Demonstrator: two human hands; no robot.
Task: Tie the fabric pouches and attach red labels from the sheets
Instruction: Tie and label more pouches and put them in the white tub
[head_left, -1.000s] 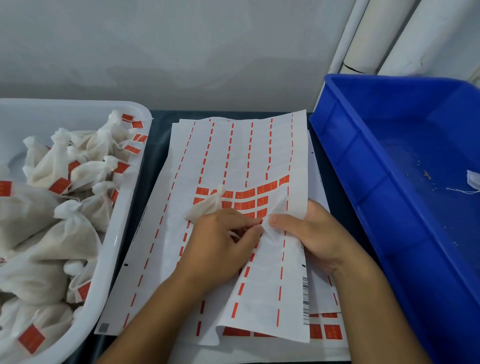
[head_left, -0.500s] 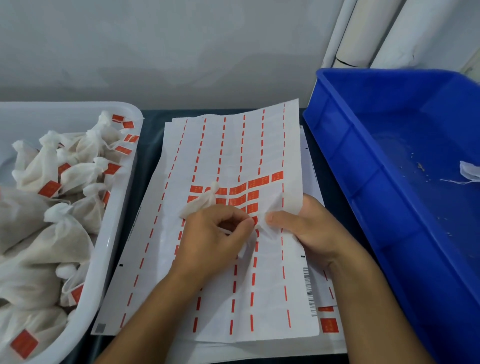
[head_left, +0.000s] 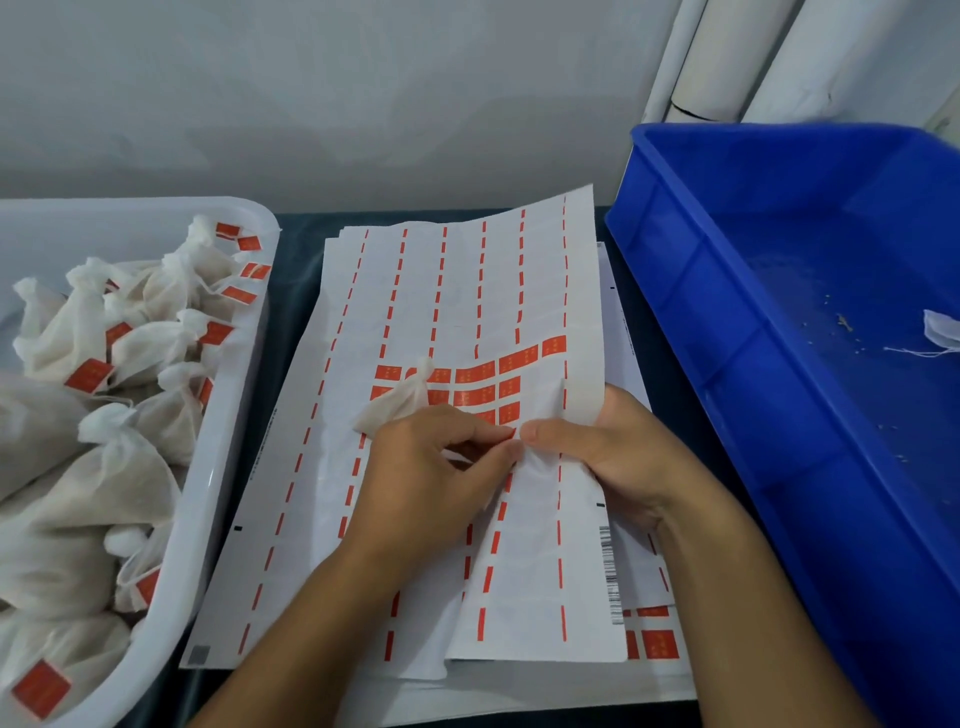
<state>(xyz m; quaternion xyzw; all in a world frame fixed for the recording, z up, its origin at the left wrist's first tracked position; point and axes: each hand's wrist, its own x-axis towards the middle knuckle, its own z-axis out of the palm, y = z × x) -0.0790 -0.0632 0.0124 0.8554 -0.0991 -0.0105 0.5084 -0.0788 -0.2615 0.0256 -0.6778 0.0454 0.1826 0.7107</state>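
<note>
A label sheet (head_left: 457, 291) with a few red labels (head_left: 475, 373) left in its middle lies on a stack of sheets in front of me. My left hand (head_left: 431, 467) holds a small white fabric pouch (head_left: 400, 405), whose tip sticks out above the knuckles, and its fingertips pinch at a red label on the sheet. My right hand (head_left: 618, 452) grips the sheet's right side, thumb on top, bending the paper up beside the left fingertips.
A white tub (head_left: 223, 467) at the left is full of tied pouches with red labels (head_left: 88, 375). A blue bin (head_left: 675, 291) at the right holds a scrap of white fabric (head_left: 941, 332) and crumbs. White pipes stand behind it against the wall.
The sheet's right edge is lifted and curled more under my right hand. Both hands stay together at the label rows; the view has shifted slightly.
</note>
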